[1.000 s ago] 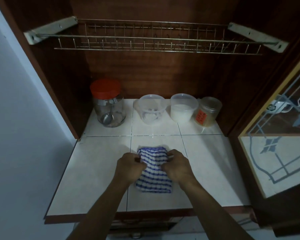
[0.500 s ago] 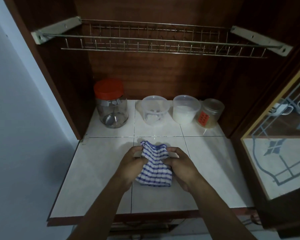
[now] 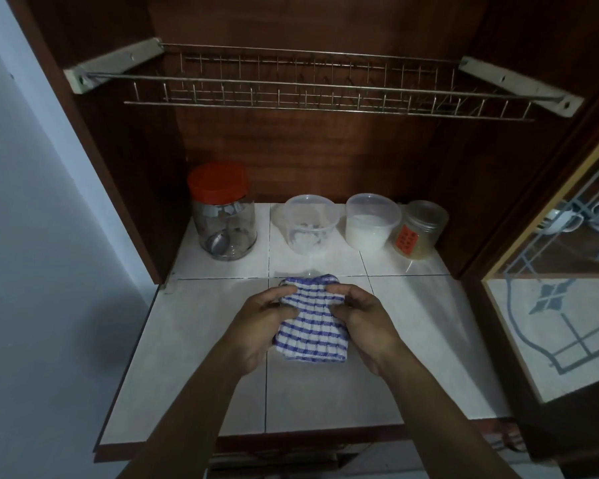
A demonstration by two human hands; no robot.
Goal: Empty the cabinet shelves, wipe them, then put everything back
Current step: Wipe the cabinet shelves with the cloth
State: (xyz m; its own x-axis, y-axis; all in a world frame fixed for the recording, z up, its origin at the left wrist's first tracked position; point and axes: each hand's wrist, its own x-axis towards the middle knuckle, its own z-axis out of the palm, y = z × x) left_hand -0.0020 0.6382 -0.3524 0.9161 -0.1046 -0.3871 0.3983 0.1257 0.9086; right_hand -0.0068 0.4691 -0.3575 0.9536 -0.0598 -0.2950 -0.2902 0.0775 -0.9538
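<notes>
Shelf (image 3: 187, 357), tiled, has four containers along the back: red-lid jar (image 3: 223, 216), clear tub (image 3: 310, 224), tub w/ white powder (image 3: 372, 221), small labelled jar (image 3: 419, 229). Not emptied yet. Striped cloth (image 3: 312, 326) is mid-shelf, in front of the tubs. 1 s ago it lay flat under both hands. Now its far edge is bunched & raised, while the near end seems to rest on the tile. Left hand (image 3: 260, 323) & right hand (image 3: 367, 319) each pinch a side, fingers (image 3: 284, 292) curled into the fabric. Prob. readying the cloth for wiping, but the containers should come out first.
</notes>
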